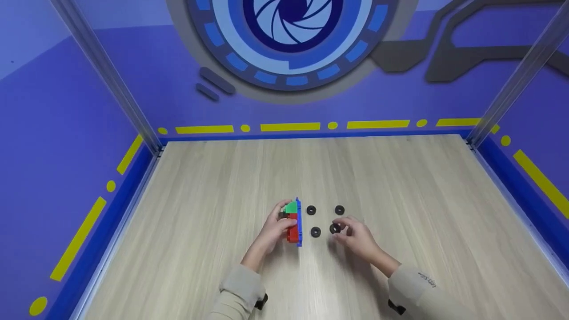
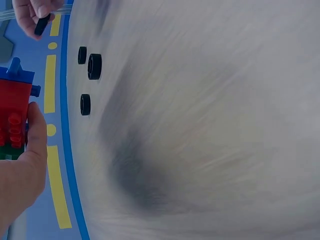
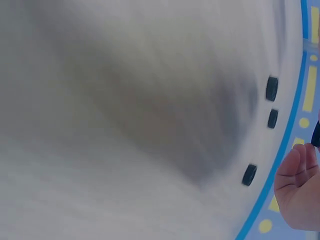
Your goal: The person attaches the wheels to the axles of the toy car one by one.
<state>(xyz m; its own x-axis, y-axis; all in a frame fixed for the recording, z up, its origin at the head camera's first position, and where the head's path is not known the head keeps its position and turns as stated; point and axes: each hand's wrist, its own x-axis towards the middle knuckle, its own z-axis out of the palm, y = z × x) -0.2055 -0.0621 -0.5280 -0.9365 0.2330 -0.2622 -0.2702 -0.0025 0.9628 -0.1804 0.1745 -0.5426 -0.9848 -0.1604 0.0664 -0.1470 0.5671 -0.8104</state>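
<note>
A toy vehicle of red and green blocks on a blue base is gripped by my left hand, turned so the blue base faces right. In the left wrist view the red block shows beside the left hand. My right hand pinches a black wheel between thumb and fingers; the right wrist view shows that wheel at the fingertips of the right hand. Between the hands and just beyond them lie three other black wheels.
The light wooden table is bordered by blue walls with yellow markings. Metal posts stand at both back corners. Grey sleeves cover both forearms.
</note>
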